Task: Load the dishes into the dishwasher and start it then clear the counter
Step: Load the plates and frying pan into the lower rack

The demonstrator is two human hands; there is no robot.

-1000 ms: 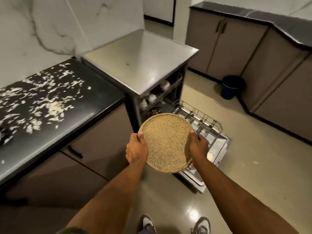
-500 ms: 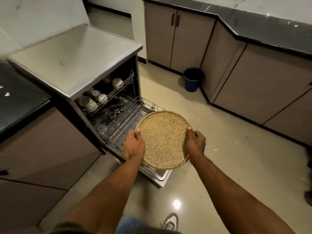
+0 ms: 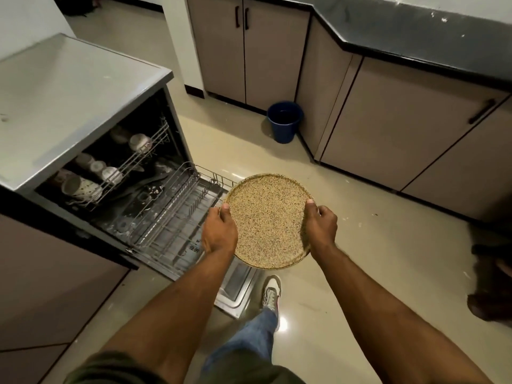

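A round speckled tan plate (image 3: 267,220) is held level in front of me, above the open dishwasher door. My left hand (image 3: 219,234) grips its left rim, thumb on top. My right hand (image 3: 321,227) grips the right rim the same way. The dishwasher (image 3: 83,87) stands open at the left. Its lower wire rack (image 3: 171,217) is pulled out over the door and holds no dishes that I can see. The upper rack (image 3: 133,164) inside carries several white cups.
A blue bucket (image 3: 284,121) stands on the floor by the cabinet corner. Beige cabinets (image 3: 388,128) under a dark counter (image 3: 415,37) run along the back and right. My shoe (image 3: 270,293) is beside the door's corner. A dark shape (image 3: 490,273) lies at the right edge.
I have turned right and stepped round the dishwasher; the littered black counter has left the view. The plate stays in both hands, now over the door's outer end.
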